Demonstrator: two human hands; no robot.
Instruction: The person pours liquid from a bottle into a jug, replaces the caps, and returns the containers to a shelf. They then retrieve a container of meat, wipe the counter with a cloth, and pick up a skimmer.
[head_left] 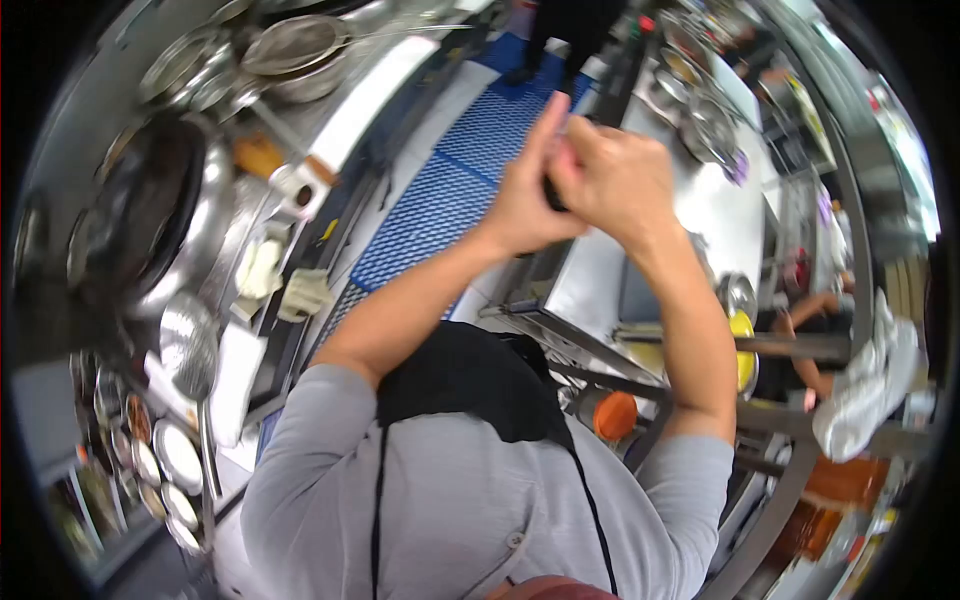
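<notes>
Both of my hands are raised together in front of my chest, over the blue floor mat (420, 205). My left hand (530, 190) has its thumb or a finger pointing up, and its palm side meets the other hand. Against it, my right hand (620, 180) is closed, with bent fingers. A small dark object (553, 193) shows between the two hands; most of it is hidden and I cannot make out what it is. The steel worktop (715, 215) lies beyond my right forearm.
At the left are a large wok (150, 210), a perforated ladle (188, 345), strainers (295, 45) and small bowls (180, 457). Metal bowls (708, 130) stand on the right worktop. A person in dark clothes (575, 30) stands ahead; another person's arm (800, 340) shows at right.
</notes>
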